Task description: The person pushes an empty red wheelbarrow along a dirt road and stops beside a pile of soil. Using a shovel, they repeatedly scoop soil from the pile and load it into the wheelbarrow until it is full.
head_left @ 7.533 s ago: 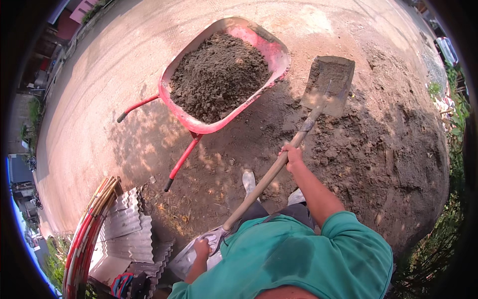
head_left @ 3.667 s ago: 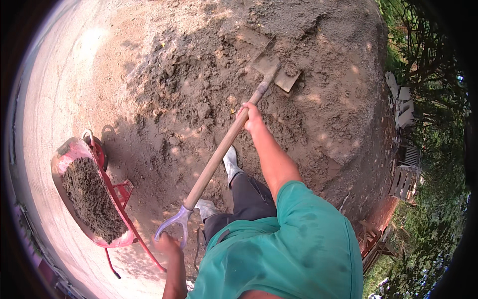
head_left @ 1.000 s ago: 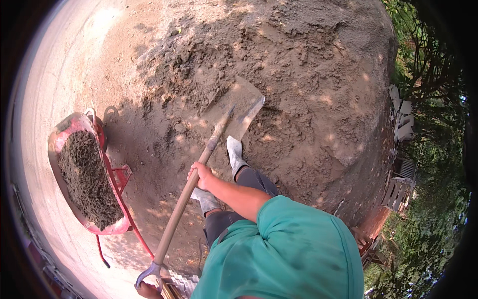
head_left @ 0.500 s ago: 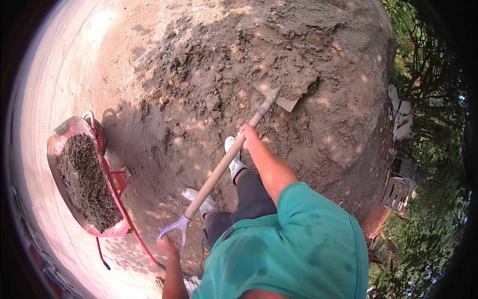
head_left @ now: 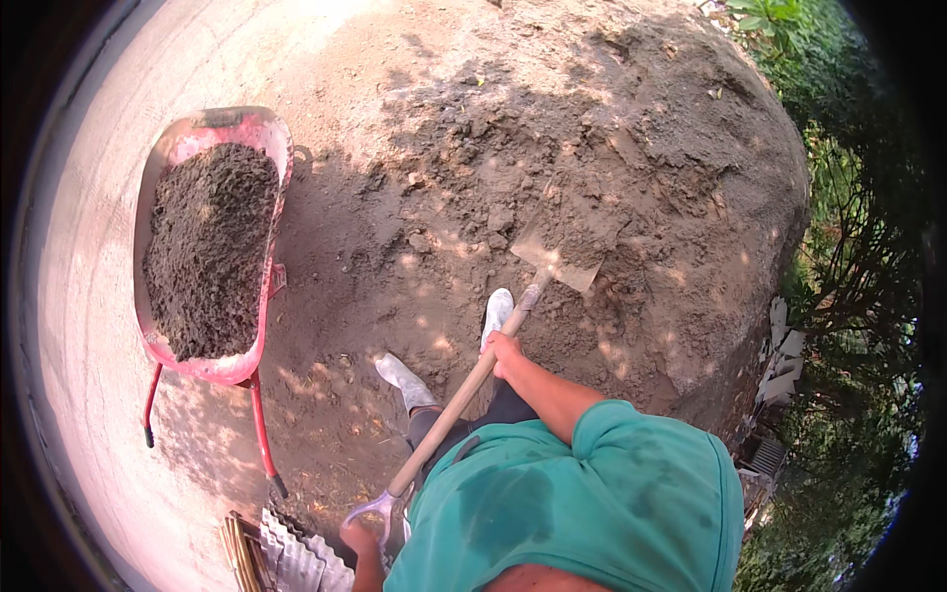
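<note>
Head view: right hand (head_left: 505,352) is wrapped around the mid-shaft of the shovel (head_left: 473,380), left hand (head_left: 357,538) closed on its D-grip at the lower edge, blade (head_left: 562,252) loaded with soil and sitting on the dirt pile (head_left: 631,168). Red wheelbarrow (head_left: 212,242) to the left looks nearly full, heaped almost to the rim, while most of the pile remains. Open ground lies between feet and barrow; corrugated sheets (head_left: 291,562) are close behind, bushes (head_left: 858,296) hem the right side.
</note>
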`<control>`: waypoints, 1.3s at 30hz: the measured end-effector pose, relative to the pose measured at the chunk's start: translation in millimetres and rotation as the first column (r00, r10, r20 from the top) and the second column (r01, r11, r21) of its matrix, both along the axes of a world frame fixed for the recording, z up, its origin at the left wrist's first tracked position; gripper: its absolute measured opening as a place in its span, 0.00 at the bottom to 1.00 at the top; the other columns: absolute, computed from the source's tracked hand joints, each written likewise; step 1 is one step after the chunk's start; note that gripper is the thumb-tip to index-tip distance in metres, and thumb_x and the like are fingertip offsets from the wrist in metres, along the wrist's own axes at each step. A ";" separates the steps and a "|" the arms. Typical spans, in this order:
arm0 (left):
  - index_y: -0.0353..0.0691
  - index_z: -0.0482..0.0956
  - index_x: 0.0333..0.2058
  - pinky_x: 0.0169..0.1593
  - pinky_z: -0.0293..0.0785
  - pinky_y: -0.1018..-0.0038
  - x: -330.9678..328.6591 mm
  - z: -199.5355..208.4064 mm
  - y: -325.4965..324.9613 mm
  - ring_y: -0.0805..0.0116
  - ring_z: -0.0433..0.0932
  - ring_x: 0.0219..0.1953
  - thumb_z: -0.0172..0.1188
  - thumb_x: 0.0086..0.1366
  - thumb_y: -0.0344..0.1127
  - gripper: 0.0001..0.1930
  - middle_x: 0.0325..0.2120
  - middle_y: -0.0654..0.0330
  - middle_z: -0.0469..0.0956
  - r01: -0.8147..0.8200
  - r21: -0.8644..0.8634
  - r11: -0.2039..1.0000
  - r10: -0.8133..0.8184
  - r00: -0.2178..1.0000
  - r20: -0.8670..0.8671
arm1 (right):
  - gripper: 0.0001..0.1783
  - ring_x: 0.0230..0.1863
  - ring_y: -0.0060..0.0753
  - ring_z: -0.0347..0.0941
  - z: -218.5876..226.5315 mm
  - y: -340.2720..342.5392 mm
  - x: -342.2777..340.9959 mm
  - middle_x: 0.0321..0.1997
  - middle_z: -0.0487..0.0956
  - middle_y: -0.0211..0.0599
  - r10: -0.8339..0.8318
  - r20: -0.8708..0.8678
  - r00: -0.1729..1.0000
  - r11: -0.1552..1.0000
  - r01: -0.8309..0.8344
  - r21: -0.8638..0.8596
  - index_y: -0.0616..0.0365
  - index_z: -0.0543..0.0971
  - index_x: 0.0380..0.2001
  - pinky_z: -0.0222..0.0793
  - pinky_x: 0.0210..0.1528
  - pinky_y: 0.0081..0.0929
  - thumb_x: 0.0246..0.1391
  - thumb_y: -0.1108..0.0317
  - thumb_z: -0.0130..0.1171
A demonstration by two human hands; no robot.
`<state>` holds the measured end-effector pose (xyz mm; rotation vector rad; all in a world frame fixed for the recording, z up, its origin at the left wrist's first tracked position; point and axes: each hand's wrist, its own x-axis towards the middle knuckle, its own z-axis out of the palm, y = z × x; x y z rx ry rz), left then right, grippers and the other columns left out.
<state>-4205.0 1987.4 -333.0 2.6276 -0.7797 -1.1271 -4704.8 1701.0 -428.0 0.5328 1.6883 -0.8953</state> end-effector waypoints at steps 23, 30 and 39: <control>0.35 0.75 0.26 0.23 0.67 0.70 -77.7 -56.0 72.4 0.65 0.72 0.18 0.52 0.55 0.36 0.10 0.18 0.56 0.73 -0.686 0.508 0.522 0.807 0.205 -0.553 | 0.35 0.41 0.42 0.72 116.5 -215.6 310.3 0.42 0.72 0.50 0.692 -0.638 0.338 0.340 -0.932 -0.125 0.64 0.61 0.50 0.69 0.43 0.36 0.35 0.73 0.63; 0.30 0.78 0.30 0.25 0.69 0.69 -57.4 -72.3 68.1 0.64 0.74 0.21 0.52 0.55 0.39 0.15 0.24 0.54 0.77 -0.547 0.473 0.690 0.721 0.473 -0.506 | 0.36 0.41 0.41 0.72 141.6 -210.2 280.7 0.41 0.73 0.47 0.648 -0.667 0.368 0.350 -0.921 -0.168 0.64 0.62 0.50 0.68 0.44 0.34 0.34 0.71 0.64; 0.31 0.77 0.29 0.26 0.66 0.69 1.9 1.7 -10.2 0.71 0.72 0.24 0.53 0.50 0.31 0.10 0.22 0.59 0.73 -0.548 0.008 0.836 0.531 0.806 -0.262 | 0.15 0.22 0.36 0.72 55.2 -140.0 115.0 0.24 0.71 0.38 0.373 -0.129 0.919 0.846 -0.394 -0.359 0.63 0.68 0.34 0.74 0.26 0.39 0.41 0.73 0.58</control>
